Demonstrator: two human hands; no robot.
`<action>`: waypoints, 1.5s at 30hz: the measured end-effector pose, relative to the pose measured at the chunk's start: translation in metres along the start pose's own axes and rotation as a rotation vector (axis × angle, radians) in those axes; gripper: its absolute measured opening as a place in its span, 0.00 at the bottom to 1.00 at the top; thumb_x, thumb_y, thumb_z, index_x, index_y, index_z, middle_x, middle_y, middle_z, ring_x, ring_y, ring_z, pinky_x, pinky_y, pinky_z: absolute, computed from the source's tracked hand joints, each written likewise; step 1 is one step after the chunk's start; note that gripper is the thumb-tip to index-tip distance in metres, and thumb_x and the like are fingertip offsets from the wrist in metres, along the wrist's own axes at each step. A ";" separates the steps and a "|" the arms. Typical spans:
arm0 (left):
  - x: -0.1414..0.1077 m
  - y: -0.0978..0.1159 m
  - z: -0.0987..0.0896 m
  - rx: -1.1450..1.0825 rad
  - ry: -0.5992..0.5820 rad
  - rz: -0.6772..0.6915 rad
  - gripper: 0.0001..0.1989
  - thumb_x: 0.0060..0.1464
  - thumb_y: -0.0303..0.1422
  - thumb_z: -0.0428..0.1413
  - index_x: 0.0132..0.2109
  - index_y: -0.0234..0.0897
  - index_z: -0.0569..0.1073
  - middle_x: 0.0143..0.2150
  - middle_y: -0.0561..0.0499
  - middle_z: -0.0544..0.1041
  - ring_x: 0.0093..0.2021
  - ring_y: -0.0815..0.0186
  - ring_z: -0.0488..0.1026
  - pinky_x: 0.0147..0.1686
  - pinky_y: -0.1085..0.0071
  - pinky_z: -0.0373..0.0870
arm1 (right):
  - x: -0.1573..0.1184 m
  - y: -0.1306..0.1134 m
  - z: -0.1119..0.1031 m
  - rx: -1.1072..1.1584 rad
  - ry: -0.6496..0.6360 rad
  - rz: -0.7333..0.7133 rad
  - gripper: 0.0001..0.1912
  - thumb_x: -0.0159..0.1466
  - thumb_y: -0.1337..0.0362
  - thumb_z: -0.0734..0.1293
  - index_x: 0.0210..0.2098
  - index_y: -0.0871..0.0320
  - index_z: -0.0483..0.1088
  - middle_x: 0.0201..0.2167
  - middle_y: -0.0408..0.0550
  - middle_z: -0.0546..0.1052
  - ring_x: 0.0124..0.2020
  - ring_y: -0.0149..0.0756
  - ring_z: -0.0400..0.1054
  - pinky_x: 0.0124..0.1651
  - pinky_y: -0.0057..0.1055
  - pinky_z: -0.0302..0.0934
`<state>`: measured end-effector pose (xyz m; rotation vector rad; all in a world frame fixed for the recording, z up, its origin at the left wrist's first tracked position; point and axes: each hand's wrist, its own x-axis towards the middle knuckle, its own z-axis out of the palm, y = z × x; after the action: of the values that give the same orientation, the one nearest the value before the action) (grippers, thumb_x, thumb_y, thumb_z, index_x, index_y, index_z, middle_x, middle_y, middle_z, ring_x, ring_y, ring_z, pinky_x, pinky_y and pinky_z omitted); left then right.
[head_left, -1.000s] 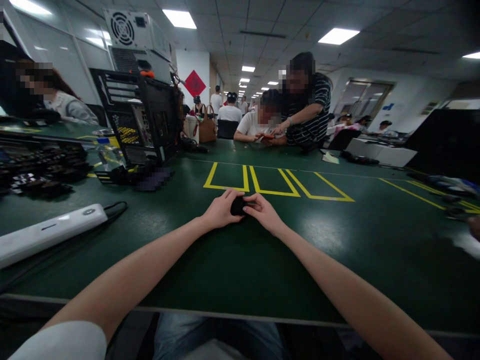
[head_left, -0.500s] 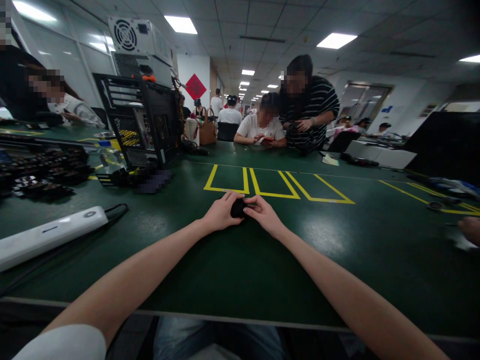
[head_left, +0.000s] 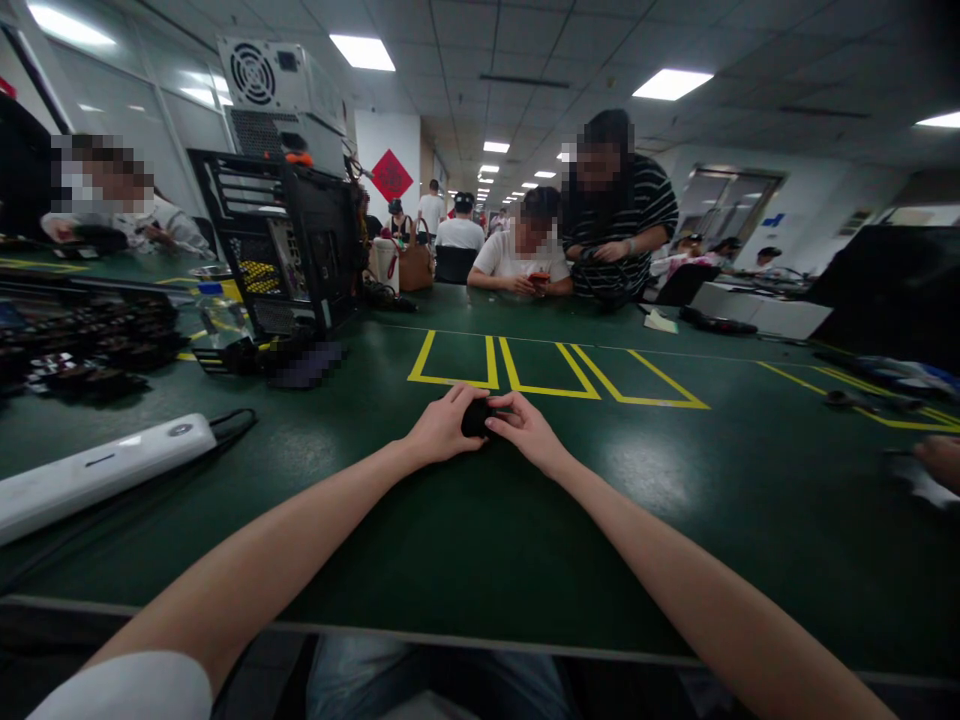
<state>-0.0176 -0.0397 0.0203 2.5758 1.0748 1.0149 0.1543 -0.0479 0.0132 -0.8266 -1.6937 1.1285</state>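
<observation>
Stripy person's hand [head_left: 615, 250] has pulled back, while left hand [head_left: 441, 425] hugs a black lump [head_left: 474, 418], maybe for steadiness, and right hand [head_left: 528, 426] pinches it.

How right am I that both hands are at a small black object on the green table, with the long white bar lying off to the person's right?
Nearly: the long white bar lies to the person's left, as the head view shows. The left hand and right hand are at the small black object.
</observation>
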 end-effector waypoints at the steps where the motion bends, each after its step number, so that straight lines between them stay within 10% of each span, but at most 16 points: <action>1: 0.000 0.001 0.000 0.000 -0.003 -0.003 0.28 0.40 0.33 0.58 0.50 0.41 0.58 0.47 0.49 0.62 0.46 0.60 0.64 0.42 0.63 0.66 | 0.000 0.000 0.000 -0.006 0.004 0.004 0.12 0.53 0.64 0.65 0.37 0.56 0.62 0.41 0.44 0.67 0.44 0.34 0.65 0.48 0.37 0.61; 31: 0.000 -0.002 -0.001 0.028 0.016 -0.051 0.29 0.40 0.34 0.58 0.50 0.40 0.57 0.48 0.49 0.62 0.47 0.60 0.64 0.43 0.63 0.65 | -0.003 0.003 -0.005 -0.063 0.021 0.062 0.14 0.52 0.63 0.66 0.35 0.58 0.59 0.39 0.47 0.68 0.41 0.33 0.66 0.47 0.39 0.61; 45: 0.008 -0.029 0.000 -0.141 -0.083 -0.268 0.28 0.40 0.41 0.57 0.49 0.39 0.59 0.46 0.47 0.67 0.46 0.59 0.66 0.44 0.61 0.65 | -0.007 0.000 -0.009 -0.542 -0.032 0.130 0.24 0.52 0.64 0.66 0.48 0.55 0.58 0.49 0.48 0.65 0.52 0.39 0.58 0.54 0.46 0.50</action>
<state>-0.0299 -0.0134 0.0129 2.2673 1.2375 0.8756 0.1654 -0.0505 0.0124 -1.2714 -2.0308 0.7679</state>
